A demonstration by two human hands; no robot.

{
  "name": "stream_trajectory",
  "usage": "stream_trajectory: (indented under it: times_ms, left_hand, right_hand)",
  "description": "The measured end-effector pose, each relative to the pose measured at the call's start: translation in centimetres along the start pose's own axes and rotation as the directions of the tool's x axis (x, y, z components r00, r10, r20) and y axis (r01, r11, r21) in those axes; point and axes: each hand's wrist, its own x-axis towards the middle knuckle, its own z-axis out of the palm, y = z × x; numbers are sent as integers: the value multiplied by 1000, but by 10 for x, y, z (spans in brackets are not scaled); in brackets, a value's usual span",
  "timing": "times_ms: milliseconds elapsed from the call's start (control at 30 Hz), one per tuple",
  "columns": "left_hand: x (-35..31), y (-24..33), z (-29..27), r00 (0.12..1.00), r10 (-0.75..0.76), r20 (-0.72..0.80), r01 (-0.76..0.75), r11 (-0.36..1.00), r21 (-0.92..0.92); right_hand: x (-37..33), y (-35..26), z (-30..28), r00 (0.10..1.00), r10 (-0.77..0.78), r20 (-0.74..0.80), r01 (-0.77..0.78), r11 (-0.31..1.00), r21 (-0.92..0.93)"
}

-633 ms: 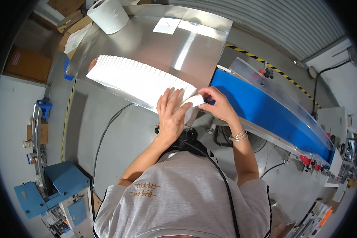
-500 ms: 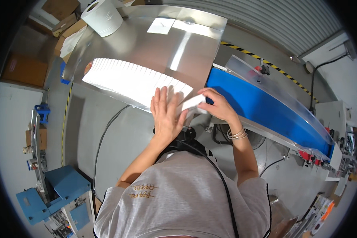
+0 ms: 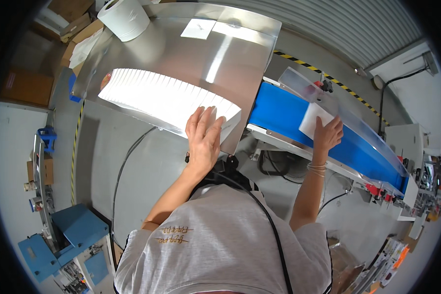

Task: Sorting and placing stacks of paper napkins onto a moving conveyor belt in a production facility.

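You are resting your spread left hand [image 3: 203,141] on the white row [image 3: 157,95] at eleven o'clock; your right hand [image 3: 327,134], grip unclear, is touching the white packet [image 3: 309,117] over the blue belt [image 3: 278,109], two o'clock, risking skew if releasing unevenly.

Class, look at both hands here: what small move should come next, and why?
Probably the right hand should settle the white rectangular piece flat and release it: its fingers are at that piece over the blue conveyor belt, with bare belt around it. Meanwhile, the left hand rests at the right end of the white row on the metal table.
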Motion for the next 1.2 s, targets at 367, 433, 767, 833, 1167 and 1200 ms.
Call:
stream_trajectory:
  times_ms: [367, 433, 767, 833, 1167, 1200]
  left_hand:
    - [7, 6, -8, 995, -94, 21, 94, 996, 8]
    - [5, -5, -7, 994, -109, -5, 109, 994, 3]
    - [7, -6, -7, 996, -82, 22, 83, 993, -82]
    - [5, -7, -6, 996, -84, 35, 85, 996, -33]
    - [8, -21, -9, 995, -88, 50, 85, 994, 63]
    - [7, -22, -9, 994, -93, 49, 90, 994, 64]
  right_hand:
    - [-31, -134, -9, 449, -705, 548, -143, 549, 823]
    - [-33, -112, 5, 592, -488, 641, -577, 298, 760]
    - [-8, -37, -10, 984, -173, 33, 170, 983, 70]
    - [-12, -85, -28, 833, -469, 294, 228, 775, 589]
    - [-29, -109, 10, 664, -384, 642, -499, 412, 762]
    - [-25, -93, 18, 678, -211, 704, -597, 401, 695]
